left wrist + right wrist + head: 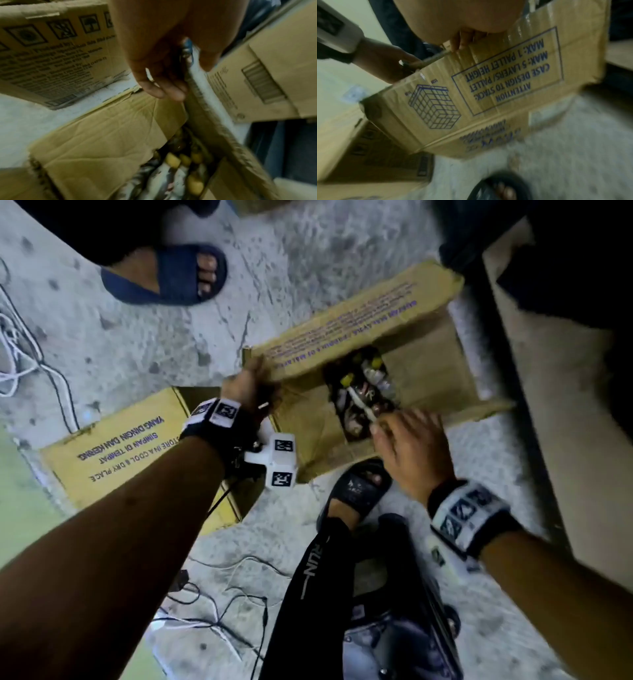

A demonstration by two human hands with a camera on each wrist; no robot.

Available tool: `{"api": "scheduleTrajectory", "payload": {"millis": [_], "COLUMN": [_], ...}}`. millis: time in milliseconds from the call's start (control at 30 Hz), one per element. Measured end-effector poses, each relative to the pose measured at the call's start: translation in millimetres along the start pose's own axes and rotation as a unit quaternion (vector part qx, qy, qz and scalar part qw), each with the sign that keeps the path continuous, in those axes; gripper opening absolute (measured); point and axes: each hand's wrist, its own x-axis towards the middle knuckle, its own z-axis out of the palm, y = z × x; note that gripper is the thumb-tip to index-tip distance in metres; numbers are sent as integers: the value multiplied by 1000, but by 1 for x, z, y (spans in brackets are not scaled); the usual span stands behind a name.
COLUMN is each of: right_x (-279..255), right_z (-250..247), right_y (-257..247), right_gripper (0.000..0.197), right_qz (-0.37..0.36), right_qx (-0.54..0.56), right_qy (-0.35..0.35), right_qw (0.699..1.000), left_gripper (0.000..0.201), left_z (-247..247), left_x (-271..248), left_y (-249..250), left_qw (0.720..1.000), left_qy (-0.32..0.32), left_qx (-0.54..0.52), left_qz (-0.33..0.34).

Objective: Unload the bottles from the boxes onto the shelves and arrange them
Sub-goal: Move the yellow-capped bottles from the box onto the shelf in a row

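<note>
A cardboard box (428, 361) stands on the concrete floor with its flaps spread. Inside lie several bottles (363, 385) with yellow caps (173, 161), wrapped in film. My left hand (245, 386) pinches the corner of the far printed flap (214, 121) between thumb and fingers (163, 89). A small bluish metal object (187, 50) sits against that palm; what it is I cannot tell. My right hand (407, 436) is at the near edge of the opening, and its fingers (462, 40) curl over the edge of the near flap (505, 81), which is printed "ATTENTION".
A second cardboard box (113, 446) lies left of the open one. Another person's foot in a blue sandal (171, 275) stands beyond it. My own foot in a black sandal (359, 487) is against the box's near side. Cables (233, 594) trail over the floor.
</note>
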Motion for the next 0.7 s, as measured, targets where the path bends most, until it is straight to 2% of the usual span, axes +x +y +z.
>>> {"api": "scheduleTrajectory", "payload": {"millis": [67,100,133,167,200,233,267,300,333,367,400,433,467,500,600,633,700], "right_x": [-28,-44,-61,-69,-71,-70,-64,-57,-47,-34,-20,-8,4,12,17,13,0], "right_z": [-8,-8,-8,0,9,18,28,37,46,54,62,67,69,70,66,60,47], "right_y": [-5,-5,-6,2,9,14,17,16,15,15,18,21,23,25,24,19,9], "right_gripper": [32,32,30,25,23,25,31,36,40,42,46,48,49,49,52,58,70], "right_qz": [96,138,199,233,252,250,234,216,201,191,187,194,211,231,242,238,224], "right_qx": [43,67,87,107,124,137,145,155,155,151,150,144,139,134,109,104,68], "right_qy": [-9,-46,-150,-237,-283,-284,-259,-229,-208,-188,-172,-164,-163,-167,-174,-190,-220], "right_qw": [994,987,965,937,917,916,926,936,944,952,955,957,954,949,948,947,947], "left_gripper": [28,23,18,16,18,21,23,26,30,37,45,52,58,62,60,54,38], "left_z": [-7,-10,-14,-11,-8,-4,1,8,14,21,29,36,41,45,53,57,68], "left_x": [-3,-6,-4,-6,0,6,13,18,25,31,36,39,44,44,37,27,4], "left_y": [13,19,21,22,19,13,4,-4,-15,-25,-36,-46,-54,-57,-44,-33,-9], "left_qw": [990,983,983,987,992,990,972,927,846,739,625,526,459,428,406,383,313], "left_qy": [-57,-64,-57,-58,-54,-59,-60,-61,-76,-109,-133,-143,-138,-123,-91,-84,-60], "left_qx": [-131,-166,-168,-134,-64,27,147,281,428,564,672,749,798,827,863,871,890], "left_qz": [24,35,53,72,93,125,172,240,309,353,375,377,365,342,288,296,326]}}
